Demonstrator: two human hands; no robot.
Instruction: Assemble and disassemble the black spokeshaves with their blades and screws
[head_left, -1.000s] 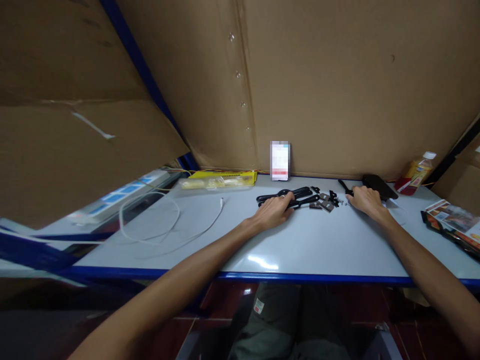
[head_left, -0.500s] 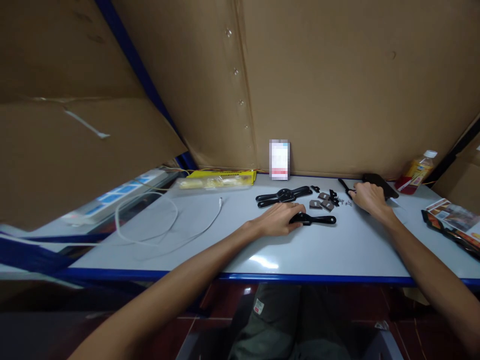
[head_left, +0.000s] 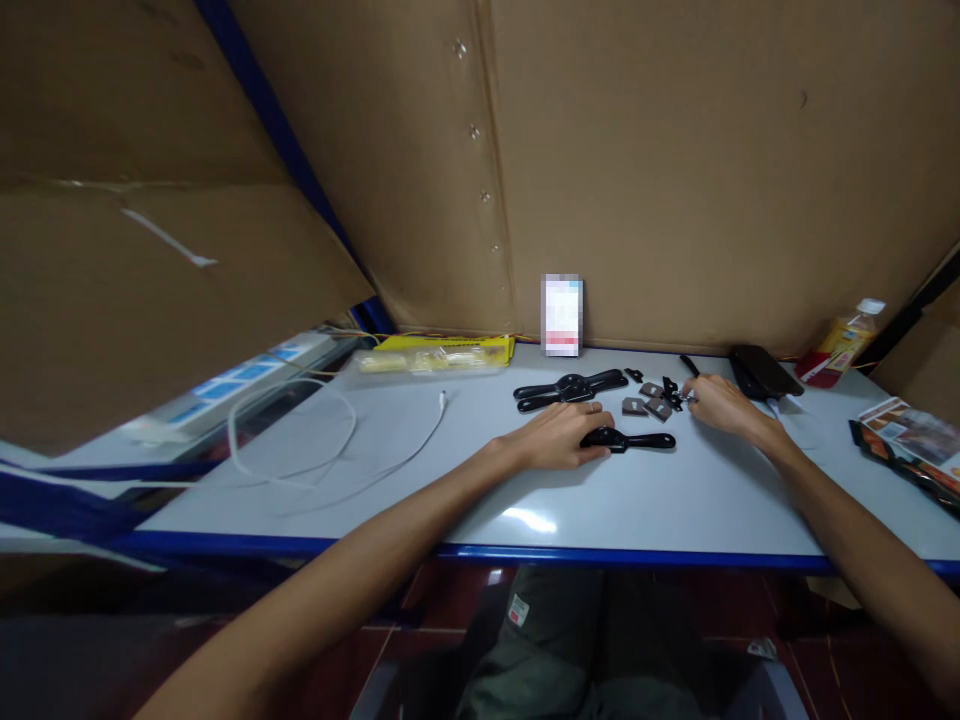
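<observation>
Steadying a black two-handled tool [head_left: 643, 441] with the left hand [head_left: 556, 437], and working the right hand [head_left: 721, 404] beside small loose parts [head_left: 670, 386], seems the step in hand in the head view; the next move calls for a fine pinch. The left fingers grasp the tool's left end; whether the right fingers hold anything, I cannot tell. The tool lies nearer than the grey plates [head_left: 634, 406], long axis left to right, free handle pointing right.

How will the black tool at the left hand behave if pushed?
The black tool probably acts stiff: its slim handle and broader middle look like one solid piece. Highlights on its dark finish and on the glossy table suggest it may slide easily. Its elongated shape, wider at the middle, seems unlikely to roll far.
</observation>
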